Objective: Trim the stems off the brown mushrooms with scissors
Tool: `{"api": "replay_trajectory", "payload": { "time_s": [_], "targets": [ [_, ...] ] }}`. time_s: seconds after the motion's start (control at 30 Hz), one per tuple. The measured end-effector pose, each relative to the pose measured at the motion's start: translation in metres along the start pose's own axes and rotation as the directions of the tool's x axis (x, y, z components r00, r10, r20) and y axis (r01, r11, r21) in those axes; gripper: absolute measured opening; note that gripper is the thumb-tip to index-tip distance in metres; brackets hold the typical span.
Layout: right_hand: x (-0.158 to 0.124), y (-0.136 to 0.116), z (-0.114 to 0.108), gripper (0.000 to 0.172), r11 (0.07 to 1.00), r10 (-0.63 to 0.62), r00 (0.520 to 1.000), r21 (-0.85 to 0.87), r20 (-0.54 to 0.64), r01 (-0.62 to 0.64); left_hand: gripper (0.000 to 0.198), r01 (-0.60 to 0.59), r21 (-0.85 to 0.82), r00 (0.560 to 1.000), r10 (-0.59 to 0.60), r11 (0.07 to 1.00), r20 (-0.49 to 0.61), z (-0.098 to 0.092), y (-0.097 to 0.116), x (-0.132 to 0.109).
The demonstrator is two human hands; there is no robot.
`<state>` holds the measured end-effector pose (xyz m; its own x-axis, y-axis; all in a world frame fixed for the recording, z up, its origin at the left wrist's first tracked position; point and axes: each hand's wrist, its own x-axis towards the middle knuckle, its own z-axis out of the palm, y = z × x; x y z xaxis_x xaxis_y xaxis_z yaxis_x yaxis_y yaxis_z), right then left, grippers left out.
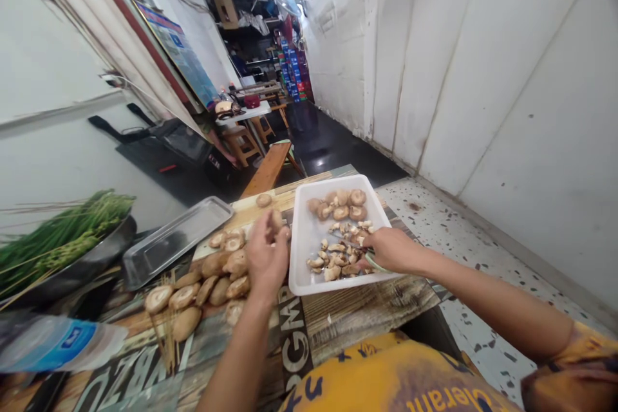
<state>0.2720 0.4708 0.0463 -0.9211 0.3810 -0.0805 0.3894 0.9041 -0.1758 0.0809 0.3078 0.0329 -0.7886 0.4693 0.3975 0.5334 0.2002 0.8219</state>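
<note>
Tray (300, 232): white rectangular plastic, within both hands' reach, apparently keeping round brown mushrooms (357, 197) apart from pale chopped stems (333, 272).
Left hand (266, 259): fingers pinching one brown mushroom (276, 219) (partly hidden) between loose pile (235, 262) and tray, seemingly for short travel.
Right hand (393, 250): curled round a green-handled metal blade (345, 238), over the stems.

— There's the white tray (308, 241), smooth plastic with a soft sheen!
— And the mushrooms (217, 264) answer it with smooth, matt caps.
— Look at the worktop (371, 309): rough-looking wood grain, faintly satin.
— Shine on the left! The bowl (109, 251) is metal, the bottle (103, 344) clear, glossy plastic.
— Skewers (168, 344) in dull wood, the shirt (381, 370) in matt cloth...
— ...and that dark floor (316, 135), glossy enough to throw back light!
</note>
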Motion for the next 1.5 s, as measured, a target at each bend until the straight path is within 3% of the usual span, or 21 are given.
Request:
{"api": "replay_trajectory", "payload": {
  "time_s": [0.07, 0.13, 0.2, 0.3, 0.4, 0.47, 0.53, 0.6, 0.67, 0.73, 0.8, 0.87, 0.97, 1.03, 1.17, 1.23, 1.3, 1.37, 1.5],
  "targets": [
    [-0.003, 0.002, 0.002, 0.033, 0.999, 0.040, 0.999, 0.018, -0.019, -0.040, 0.047, -0.113, 0.447, 0.992, 0.128, 0.887, -0.003, -0.031, -0.021, 0.009],
    [-0.006, 0.002, 0.006, 0.034, 0.997, 0.062, 0.995, 0.051, -0.074, -0.059, 0.043, -0.152, 0.680, 0.988, 0.091, 0.717, 0.125, -0.058, -0.045, 0.015],
    [-0.007, 0.003, 0.013, 0.034, 0.992, 0.082, 0.987, 0.106, -0.135, -0.068, 0.042, -0.143, 0.784, 0.981, -0.016, 0.604, 0.192, -0.078, -0.066, 0.020],
    [-0.008, 0.004, 0.026, 0.033, 0.978, 0.089, 0.974, 0.202, -0.207, -0.047, 0.044, -0.191, 0.822, 0.947, -0.120, 0.537, 0.298, -0.091, -0.079, 0.030],
    [-0.008, 0.006, 0.036, 0.032, 0.957, 0.069, 0.954, 0.290, -0.292, 0.019, 0.044, -0.238, 0.839, 0.943, -0.090, 0.488, 0.320, -0.079, -0.060, 0.044],
    [-0.009, 0.007, 0.040, 0.032, 0.939, 0.072, 0.935, 0.340, -0.348, 0.054, 0.043, -0.286, 0.815, 0.945, 0.006, 0.505, 0.328, -0.056, -0.036, 0.054],
    [-0.011, 0.008, 0.042, 0.032, 0.928, 0.076, 0.923, 0.366, -0.377, 0.074, 0.038, -0.425, 0.686, 0.890, 0.135, 0.591, 0.435, -0.022, -0.012, 0.062],
    [-0.012, 0.009, 0.043, 0.030, 0.925, 0.066, 0.920, 0.371, -0.386, 0.089, 0.034, -0.473, 0.541, 0.830, 0.144, 0.695, 0.540, 0.019, 0.003, 0.069],
    [-0.012, 0.010, 0.043, 0.028, 0.922, 0.054, 0.920, 0.373, -0.388, 0.103, 0.029, -0.343, 0.472, 0.819, 0.013, 0.812, 0.573, 0.059, 0.008, 0.074],
    [-0.012, 0.010, 0.045, 0.027, 0.920, 0.048, 0.917, 0.375, -0.395, 0.113, 0.022, -0.262, 0.472, 0.822, -0.062, 0.842, 0.567, 0.091, 0.004, 0.079],
    [-0.012, 0.011, 0.047, 0.029, 0.919, 0.048, 0.912, 0.375, -0.406, 0.119, 0.012, -0.185, 0.471, 0.821, -0.128, 0.863, 0.557, 0.111, -0.006, 0.085],
    [-0.012, 0.012, 0.049, 0.030, 0.918, 0.046, 0.905, 0.375, -0.423, 0.128, 0.007, -0.095, 0.450, 0.817, -0.189, 0.888, 0.545, 0.119, -0.014, 0.090],
    [-0.012, 0.013, 0.050, 0.027, 0.921, 0.042, 0.875, 0.358, -0.482, 0.154, 0.010, 0.068, 0.372, 0.793, -0.277, 0.926, 0.543, 0.112, -0.016, 0.093],
    [-0.013, 0.014, 0.048, 0.023, 0.950, 0.044, 0.841, 0.283, -0.539, 0.132, 0.007, 0.193, 0.275, 0.754, -0.322, 0.942, 0.573, 0.099, -0.010, 0.088],
    [-0.016, 0.013, 0.035, 0.020, 0.999, 0.042, 0.815, 0.020, -0.578, -0.037, 0.011, 0.391, 0.032, 0.691, -0.316, 0.920, 0.650, 0.068, 0.014, 0.063],
    [-0.017, 0.012, 0.026, 0.022, 0.993, 0.027, 0.823, -0.081, -0.568, -0.088, 0.013, 0.552, -0.140, 0.663, -0.331, 0.822, 0.672, 0.055, 0.025, 0.045],
    [-0.019, 0.010, 0.017, 0.024, 0.984, -0.001, 0.843, -0.153, -0.538, -0.096, 0.018, 0.721, -0.317, 0.615, -0.360, 0.616, 0.701, 0.046, 0.032, 0.028],
    [-0.020, 0.008, 0.008, 0.025, 0.973, -0.026, 0.879, -0.213, -0.476, -0.087, 0.022, 0.792, -0.424, 0.590, -0.373, 0.439, 0.716, 0.042, 0.036, 0.016],
    [-0.018, 0.004, -0.011, 0.020, 0.952, -0.045, 0.955, -0.301, -0.294, -0.047, 0.019, 0.746, -0.507, 0.652, -0.324, 0.432, 0.685, 0.039, 0.039, 0.004]
  ]
}}
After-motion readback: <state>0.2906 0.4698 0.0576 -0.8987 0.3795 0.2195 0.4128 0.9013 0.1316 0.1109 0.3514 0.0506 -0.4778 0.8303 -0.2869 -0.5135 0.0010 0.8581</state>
